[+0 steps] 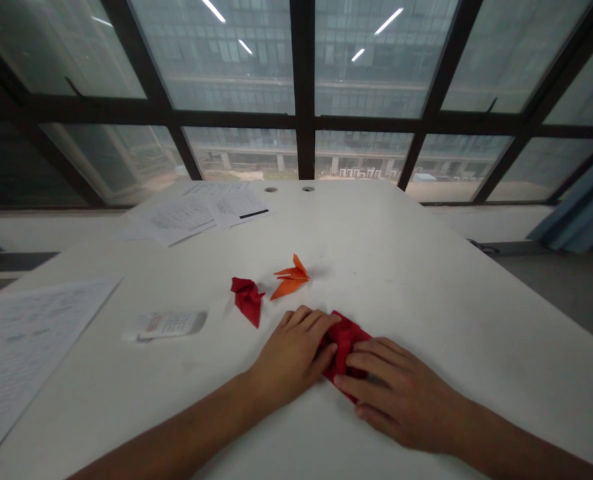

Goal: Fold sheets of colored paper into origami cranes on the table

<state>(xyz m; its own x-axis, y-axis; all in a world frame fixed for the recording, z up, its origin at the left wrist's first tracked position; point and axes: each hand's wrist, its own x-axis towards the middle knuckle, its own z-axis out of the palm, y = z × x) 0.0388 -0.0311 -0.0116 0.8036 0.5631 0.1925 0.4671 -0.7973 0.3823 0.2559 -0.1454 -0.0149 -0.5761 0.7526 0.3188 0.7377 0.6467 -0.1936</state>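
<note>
A partly folded sheet of red origami paper (343, 340) lies on the white table, a raised fold at its middle. From the left, my left hand (296, 347) grips it, fingers along its upper left edge and thumb near the fold. On the other side, my right hand (399, 390) has its bent fingers on the paper's right and lower parts, which they partly hide. Beyond my left hand are a red folded paper figure (247, 300) and an orange folded paper figure (291, 279), both apart from my hands.
The white table (476, 347) stretches to the windows. At left lie a white packet with printing (169, 325) and a printed sheet (41, 340). More printed papers (176, 217) overlap at the far left. Two round holes show near the table's far edge.
</note>
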